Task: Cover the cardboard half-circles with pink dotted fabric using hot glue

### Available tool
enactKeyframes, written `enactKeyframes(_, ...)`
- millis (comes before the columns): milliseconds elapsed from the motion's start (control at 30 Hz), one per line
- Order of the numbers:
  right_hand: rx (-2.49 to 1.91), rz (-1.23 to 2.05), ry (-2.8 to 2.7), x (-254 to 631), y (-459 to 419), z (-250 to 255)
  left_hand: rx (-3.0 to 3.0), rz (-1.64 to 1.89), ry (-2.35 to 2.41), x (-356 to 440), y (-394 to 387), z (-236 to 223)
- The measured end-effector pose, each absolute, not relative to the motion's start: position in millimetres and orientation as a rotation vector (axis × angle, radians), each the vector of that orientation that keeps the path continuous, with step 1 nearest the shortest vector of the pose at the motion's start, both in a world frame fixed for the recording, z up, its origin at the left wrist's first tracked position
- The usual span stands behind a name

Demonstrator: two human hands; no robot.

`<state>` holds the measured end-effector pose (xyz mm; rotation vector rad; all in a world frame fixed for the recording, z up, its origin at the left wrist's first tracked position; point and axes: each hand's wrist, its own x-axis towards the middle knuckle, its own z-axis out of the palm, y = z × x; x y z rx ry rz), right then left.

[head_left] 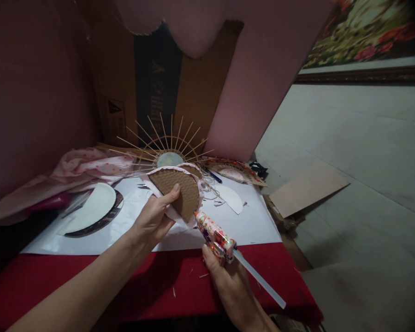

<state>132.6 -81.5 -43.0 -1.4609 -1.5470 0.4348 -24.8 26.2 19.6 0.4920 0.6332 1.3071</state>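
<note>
While the left hand point(156, 215) pinches a cardboard half-disc point(187, 196) above the tabletop point(263, 276), the right hand point(230, 280) grips a patterned hot-glue gun point(215, 233), nozzle near its edge; gluing seems in hand, next probably calling for pressing the cloth edging point(174, 216) down.

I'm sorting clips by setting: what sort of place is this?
Likely a home craft corner: glue gun in the right hand, cardboard piece in the left hand, framed picture on the wall.
</note>
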Motion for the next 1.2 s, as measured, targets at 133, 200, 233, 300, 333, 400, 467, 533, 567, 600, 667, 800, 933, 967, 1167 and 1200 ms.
enactKeyframes(133, -1.477, 0.419, -1.444, 121.4, -85.1, -45.5, 0.478, 1.317, 0.638, -24.2, 25.7, 19.9)
enactKeyframes(200, -1.468, 0.413, -1.408, 116.6, -86.5, -47.0, 0.481, 1.313, 0.642, -24.4, 25.6, 19.9)
enactKeyframes(233, -1.468, 0.416, -1.402, 115.7, -86.7, -47.0, 0.484, 1.311, 0.642, -24.5, 25.6, 19.9)
enactKeyframes(300, -1.487, 0.431, -1.397, 116.5, -86.0, -45.2, 0.481, 1.310, 0.635, -24.7, 25.3, 20.2)
enactKeyframes(333, -1.498, 0.445, -1.401, 118.0, -85.1, -43.4, 0.475, 1.313, 0.630, -24.7, 25.0, 20.5)
enactKeyframes(400, -1.503, 0.477, -1.426, 121.7, -83.0, -39.0, 0.468, 1.311, 0.622, -24.5, 24.2, 21.4)
enactKeyframes(467, -1.488, 0.491, -1.450, 124.7, -81.4, -35.2, 0.468, 1.305, 0.615, -24.4, 23.7, 22.0)
enactKeyframes(533, -1.467, 0.491, -1.466, 125.6, -81.3, -34.2, 0.470, 1.309, 0.599, -24.4, 23.9, 21.5)
enactKeyframes(567, -1.461, 0.480, -1.460, 125.1, -81.9, -35.0, 0.469, 1.314, 0.591, -24.5, 24.3, 20.9)
enactKeyframes(600, -1.456, 0.472, -1.450, 124.0, -82.9, -36.7, 0.468, 1.320, 0.586, -24.7, 24.8, 20.1)
enactKeyframes(667, -1.455, 0.465, -1.415, 120.3, -85.7, -41.7, 0.475, 1.327, 0.585, -25.0, 26.0, 18.5)
enactKeyframes(800, -1.492, 0.515, -1.348, 111.9, -90.3, -49.2, 0.492, 1.322, 0.599, -25.1, 26.7, 18.0)
enactKeyframes(933, -1.467, 0.560, -1.386, 110.6, -91.1, -46.5, 0.479, 1.320, 0.617, -25.2, 25.7, 20.3)
enactKeyframes(967, -1.461, 0.560, -1.394, 111.2, -91.1, -45.7, 0.476, 1.325, 0.616, -25.2, 25.6, 20.7)
enactKeyframes(1167, -1.490, 0.463, -1.328, 111.5, -89.8, -52.6, 0.481, 1.332, 0.615, -25.3, 25.7, 20.7)
enactKeyframes(1200, -1.486, 0.451, -1.328, 110.8, -89.1, -53.9, 0.481, 1.332, 0.611, -25.4, 25.7, 20.7)
